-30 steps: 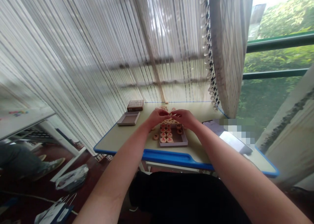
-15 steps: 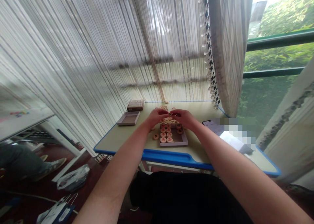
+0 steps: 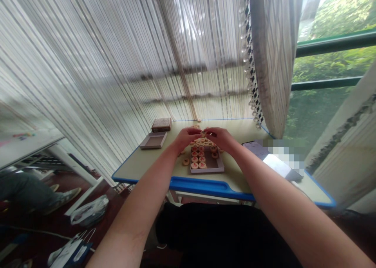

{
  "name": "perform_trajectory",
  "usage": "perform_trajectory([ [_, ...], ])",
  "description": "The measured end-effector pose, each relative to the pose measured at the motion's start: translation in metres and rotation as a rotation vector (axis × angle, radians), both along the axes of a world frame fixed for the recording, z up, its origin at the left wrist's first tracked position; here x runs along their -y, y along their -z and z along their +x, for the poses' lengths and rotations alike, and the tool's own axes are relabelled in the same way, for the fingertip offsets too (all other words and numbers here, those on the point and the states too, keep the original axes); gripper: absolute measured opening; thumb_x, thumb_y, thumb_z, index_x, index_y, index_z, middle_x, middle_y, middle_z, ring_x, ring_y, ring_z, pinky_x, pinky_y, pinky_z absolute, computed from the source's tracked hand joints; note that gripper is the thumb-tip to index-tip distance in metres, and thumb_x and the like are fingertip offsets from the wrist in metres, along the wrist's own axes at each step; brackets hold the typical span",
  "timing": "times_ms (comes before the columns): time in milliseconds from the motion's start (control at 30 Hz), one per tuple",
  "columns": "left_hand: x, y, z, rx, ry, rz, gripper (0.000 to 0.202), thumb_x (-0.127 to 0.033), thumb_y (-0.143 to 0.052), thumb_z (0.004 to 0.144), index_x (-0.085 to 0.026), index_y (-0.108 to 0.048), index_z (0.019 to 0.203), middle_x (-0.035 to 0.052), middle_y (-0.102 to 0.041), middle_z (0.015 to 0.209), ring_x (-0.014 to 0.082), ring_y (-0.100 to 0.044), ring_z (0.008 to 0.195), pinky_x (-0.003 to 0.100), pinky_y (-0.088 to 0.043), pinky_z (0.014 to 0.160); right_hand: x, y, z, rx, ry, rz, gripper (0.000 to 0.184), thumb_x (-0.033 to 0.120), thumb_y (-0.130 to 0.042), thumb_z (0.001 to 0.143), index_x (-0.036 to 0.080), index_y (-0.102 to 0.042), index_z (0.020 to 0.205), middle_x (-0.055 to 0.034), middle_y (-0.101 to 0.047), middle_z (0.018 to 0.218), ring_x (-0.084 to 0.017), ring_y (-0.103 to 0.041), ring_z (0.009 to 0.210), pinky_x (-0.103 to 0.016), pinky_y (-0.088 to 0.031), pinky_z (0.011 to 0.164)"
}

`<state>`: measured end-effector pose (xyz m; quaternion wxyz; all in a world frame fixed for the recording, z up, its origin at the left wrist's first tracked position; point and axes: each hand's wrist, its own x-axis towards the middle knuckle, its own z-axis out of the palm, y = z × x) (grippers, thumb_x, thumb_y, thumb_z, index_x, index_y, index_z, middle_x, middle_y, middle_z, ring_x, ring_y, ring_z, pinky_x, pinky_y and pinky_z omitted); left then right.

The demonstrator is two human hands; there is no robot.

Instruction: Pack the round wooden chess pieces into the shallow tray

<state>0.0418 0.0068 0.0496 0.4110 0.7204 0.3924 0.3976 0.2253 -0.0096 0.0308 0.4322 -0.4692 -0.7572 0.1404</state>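
Above a pile of loose Chinese chess pieces, the fingertips of my left hand and my right hand meet around one round wooden chess piece. Both hands are closed on it, palms down. Just below them stands a shallow open box. Red-marked pieces fill two columns on its left side, and a few dark-marked pieces sit at its upper right. One dark-marked piece lies on the table left of the box. My hands partly hide the pile.
The cream table has a blue edge. On its left are an empty shallow tray and a brown box. A phone and a white box lie right. Curtains hang behind; a person's leg shows at lower left.
My hands stay together over the pile, with the held chess piece turned so that its marked face shows more. The whole view has shifted slightly.
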Motion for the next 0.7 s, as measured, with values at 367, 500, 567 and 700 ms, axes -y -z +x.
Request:
perform_trajectory([
  [367, -0.006, 0.005, -0.003, -0.034, -0.056, 0.139, 0.045, -0.037, -0.063, 0.068, -0.014, -0.058, 0.106, 0.0058, -0.066, 0.084, 0.0125, -0.057, 0.071, 0.023, -0.044, 0.059, 0.02, -0.028, 0.007, 0.212, 0.147, 0.124, 0.032, 0.045, -0.056, 0.073, 0.021, -0.066, 0.091, -0.0029, -0.064, 0.078, -0.014, -0.056, 0.068, -0.023, -0.04, 0.061],
  [500, -0.009, 0.01, -0.003, -0.126, -0.115, 0.303, 0.042, -0.041, -0.061, 0.07, -0.015, -0.06, 0.103, 0.0051, -0.065, 0.082, 0.0123, -0.057, 0.072, 0.023, -0.045, 0.062, 0.039, -0.034, 0.016, 0.262, 0.186, 0.038, 0.029, 0.043, -0.057, 0.071, 0.021, -0.065, 0.088, -0.0009, -0.062, 0.072, -0.012, -0.053, 0.062, -0.022, -0.036, 0.055],
  [567, -0.008, 0.01, 0.0, -0.166, -0.063, 0.373, 0.038, -0.043, -0.06, 0.07, -0.016, -0.063, 0.097, 0.0057, -0.065, 0.086, 0.0131, -0.057, 0.076, 0.025, -0.045, 0.067, 0.053, -0.03, 0.018, 0.298, 0.175, 0.009, 0.026, 0.041, -0.058, 0.07, 0.022, -0.064, 0.088, -0.0007, -0.062, 0.072, -0.012, -0.052, 0.061, -0.022, -0.035, 0.054],
  [700, -0.005, 0.009, 0.003, -0.231, -0.056, 0.527, 0.03, -0.043, -0.06, 0.072, -0.018, -0.068, 0.086, 0.0064, -0.064, 0.088, 0.0156, -0.057, 0.084, 0.028, -0.043, 0.078, 0.079, -0.011, 0.015, 0.319, 0.155, 0.028, 0.023, 0.036, -0.056, 0.073, 0.023, -0.064, 0.09, -0.0015, -0.062, 0.075, -0.013, -0.053, 0.064, -0.022, -0.036, 0.056],
])
